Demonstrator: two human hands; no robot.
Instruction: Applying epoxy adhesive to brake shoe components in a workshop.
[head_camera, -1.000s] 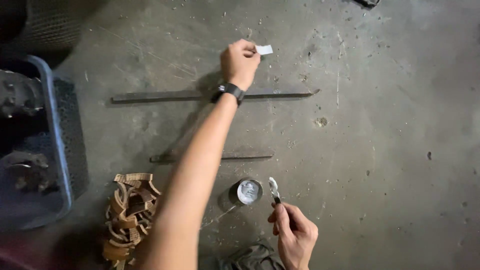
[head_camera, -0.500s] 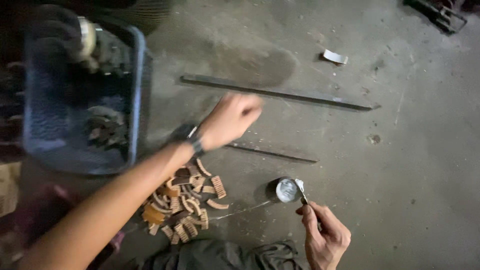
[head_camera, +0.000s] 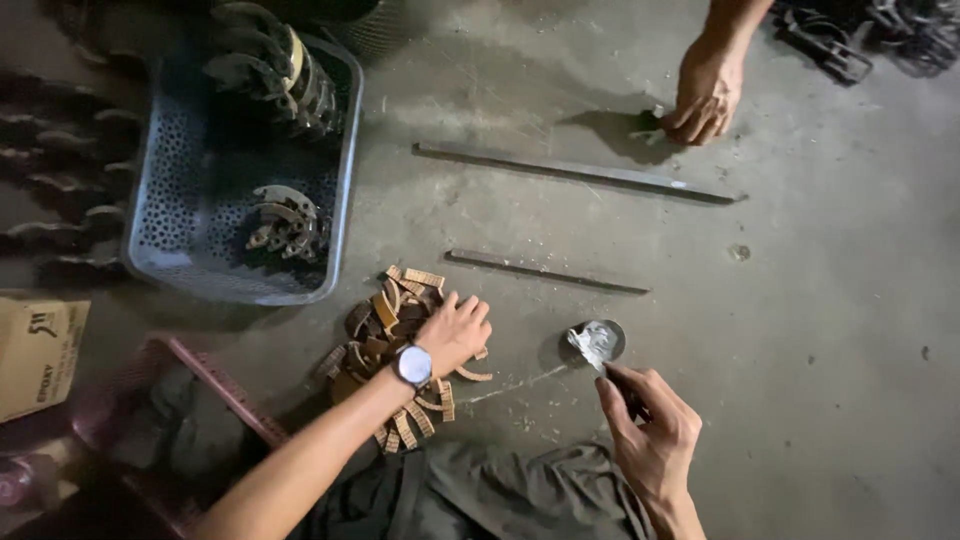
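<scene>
Since the earlier frame, the left hand (head_camera: 452, 335) has dropped, fingers spread, onto the brown curved pieces (head_camera: 385, 340) at 8 o'clock, none lifted yet, while the right hand (head_camera: 650, 435) pinches a paste-smeared tool (head_camera: 592, 345) over the small tin (head_camera: 600, 340).

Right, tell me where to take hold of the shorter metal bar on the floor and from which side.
Probably best to grip the shorter metal bar near its middle and come straight down from above, fingers pinching its two long edges. It lies flat and thin on the concrete floor, with bare floor on both sides, so a centre hold should keep it level.
</scene>
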